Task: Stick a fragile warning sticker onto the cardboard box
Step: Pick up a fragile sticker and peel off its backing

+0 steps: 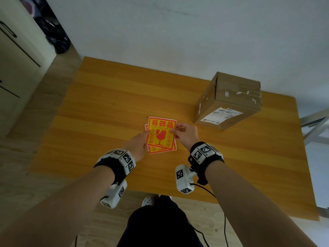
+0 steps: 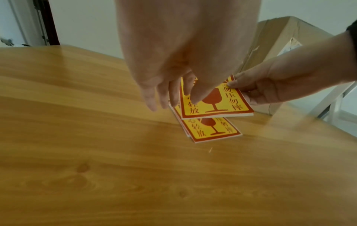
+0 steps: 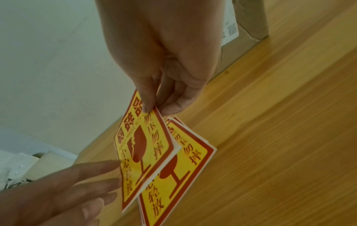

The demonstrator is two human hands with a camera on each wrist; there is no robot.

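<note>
A yellow and red fragile sticker (image 1: 161,134) (image 2: 216,105) (image 3: 142,145) on its white backing is lifted off a small stack of the same stickers (image 1: 156,149) (image 2: 210,130) (image 3: 179,175) lying mid-table. My right hand (image 1: 175,130) (image 3: 154,108) pinches the lifted sticker's right edge between thumb and fingers. My left hand (image 1: 147,135) (image 2: 170,97) reaches in with straight fingers (image 3: 108,166) that touch the sticker's left edge. The taped cardboard box (image 1: 235,97) (image 2: 280,33) (image 3: 249,18), with a white shipping label on its near side, stands at the table's far right, apart from both hands.
The wooden table (image 1: 106,113) backs onto a white wall. A pale cabinet (image 1: 14,59) and a dark bag (image 1: 53,32) stand off to the left. A metal frame (image 1: 315,127) sits past the table's right edge.
</note>
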